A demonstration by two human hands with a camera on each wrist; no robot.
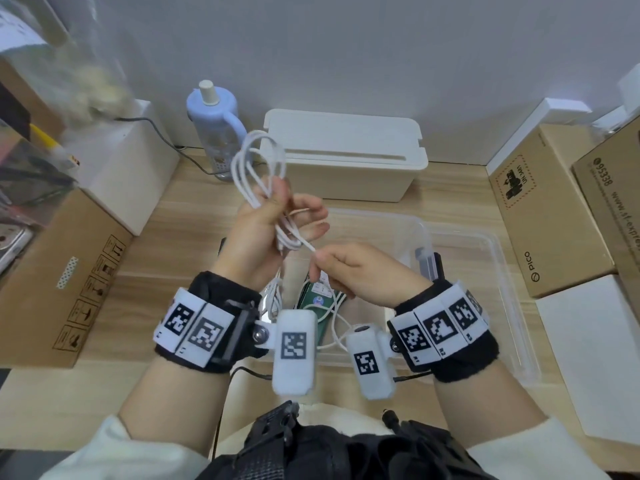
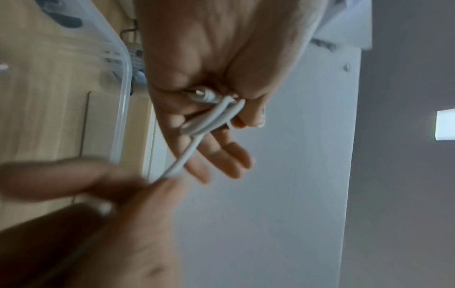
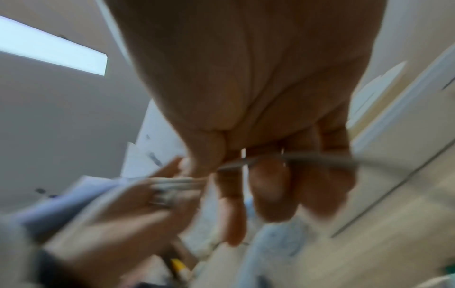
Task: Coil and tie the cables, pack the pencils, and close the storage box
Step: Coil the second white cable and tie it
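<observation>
Wood-grain desk against grey wall; left hand grips coiled white cable, right hand pinches its end.

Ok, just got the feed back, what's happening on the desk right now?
A person is coiling a white cable. The left hand grips the bundle of loops, held up above the clear storage box, while the right hand pinches the loose run of the same cable, drawn out from the bundle. The coil is not tied yet. More white cable lies in the box, which is open. A cream lidded box sits behind.
</observation>
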